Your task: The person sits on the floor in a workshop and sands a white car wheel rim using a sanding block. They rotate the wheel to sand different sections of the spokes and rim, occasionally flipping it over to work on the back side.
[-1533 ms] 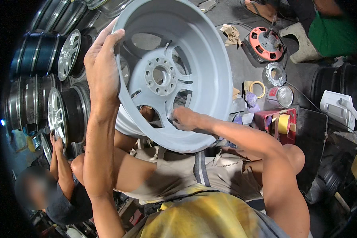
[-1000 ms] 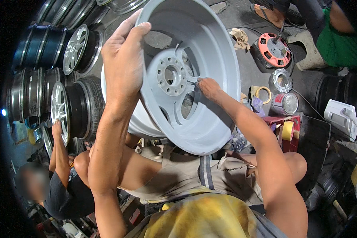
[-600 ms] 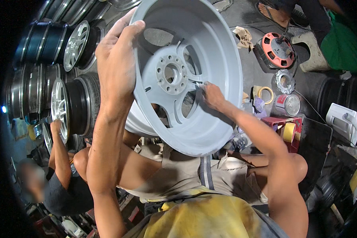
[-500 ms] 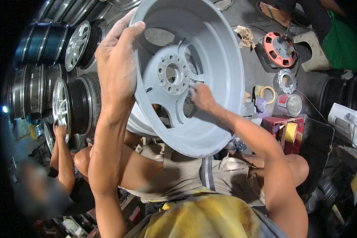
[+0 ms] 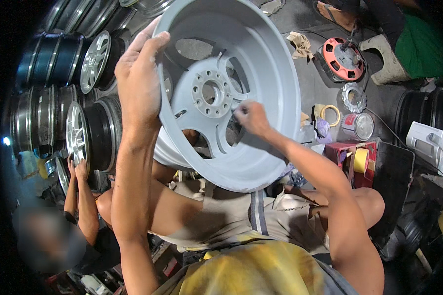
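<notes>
A large grey-primed car wheel rim (image 5: 275, 88) stands tilted on my lap, its open barrel facing me. My left hand (image 5: 140, 81) grips the rim's left edge, fingers curled over the lip. My right hand (image 5: 248, 115) reaches inside the barrel and presses a small piece of something, likely sandpaper, against a spoke beside the hub (image 5: 211, 93). What exactly the fingers pinch is too small to tell.
Several other wheel rims (image 5: 91, 132) are stacked at the left. Another person (image 5: 79, 206) crouches at the lower left, hands on a rim. On the floor at the right lie an orange cord reel (image 5: 343, 59), a tape roll (image 5: 331, 114), a can (image 5: 358, 126) and a red box (image 5: 352, 157).
The rim has tilted and shifted slightly. My right hand has moved from the rim's lower inside up to the spoke near the hub, rubbing there. The left hand keeps its grip.
</notes>
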`<control>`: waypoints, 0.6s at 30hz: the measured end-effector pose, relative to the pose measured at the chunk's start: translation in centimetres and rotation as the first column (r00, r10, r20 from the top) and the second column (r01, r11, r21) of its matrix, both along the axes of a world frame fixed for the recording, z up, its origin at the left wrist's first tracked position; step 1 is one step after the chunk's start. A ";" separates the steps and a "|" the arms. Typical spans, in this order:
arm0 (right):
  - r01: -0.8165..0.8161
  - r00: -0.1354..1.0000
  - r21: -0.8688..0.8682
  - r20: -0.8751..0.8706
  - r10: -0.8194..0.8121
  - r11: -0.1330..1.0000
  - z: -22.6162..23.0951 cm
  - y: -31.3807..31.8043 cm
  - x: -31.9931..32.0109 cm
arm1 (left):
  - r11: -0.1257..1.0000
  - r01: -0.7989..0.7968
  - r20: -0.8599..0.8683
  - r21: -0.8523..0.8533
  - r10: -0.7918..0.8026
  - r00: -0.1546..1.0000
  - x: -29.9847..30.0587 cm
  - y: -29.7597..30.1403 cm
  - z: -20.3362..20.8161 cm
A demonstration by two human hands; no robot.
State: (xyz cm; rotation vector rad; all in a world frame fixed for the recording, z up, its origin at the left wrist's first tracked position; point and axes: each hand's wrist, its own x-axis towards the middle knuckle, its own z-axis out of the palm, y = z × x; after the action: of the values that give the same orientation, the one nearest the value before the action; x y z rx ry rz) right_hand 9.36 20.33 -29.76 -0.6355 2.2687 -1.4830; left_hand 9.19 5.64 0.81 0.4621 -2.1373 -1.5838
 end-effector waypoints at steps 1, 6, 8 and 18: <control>-0.074 0.989 -0.039 -0.128 0.069 0.996 0.0 -1.0 0.4 | 1.000 -0.004 -0.002 -0.016 0.004 1.000 -0.2 0.1 0.0; -0.374 0.858 0.016 -0.375 0.352 0.927 4.2 -1.4 2.8 | 0.998 -0.028 0.024 -0.054 0.029 0.999 0.4 -0.3 0.1; -0.372 0.830 -0.038 -0.460 0.315 0.927 4.3 -1.8 2.7 | 0.995 -0.045 0.032 -0.090 0.048 0.998 0.2 -0.5 0.0; -0.556 0.624 -0.033 -0.677 0.391 0.831 5.2 -4.0 2.1 | 0.989 -0.042 0.051 -0.140 0.050 0.997 -0.1 -3.0 -0.4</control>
State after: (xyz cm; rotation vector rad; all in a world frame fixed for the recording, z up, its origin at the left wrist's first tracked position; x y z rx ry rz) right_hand 11.42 16.29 -24.59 -1.9356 2.0627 -1.3874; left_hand 9.12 2.66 0.41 0.5101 -2.2433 -1.4014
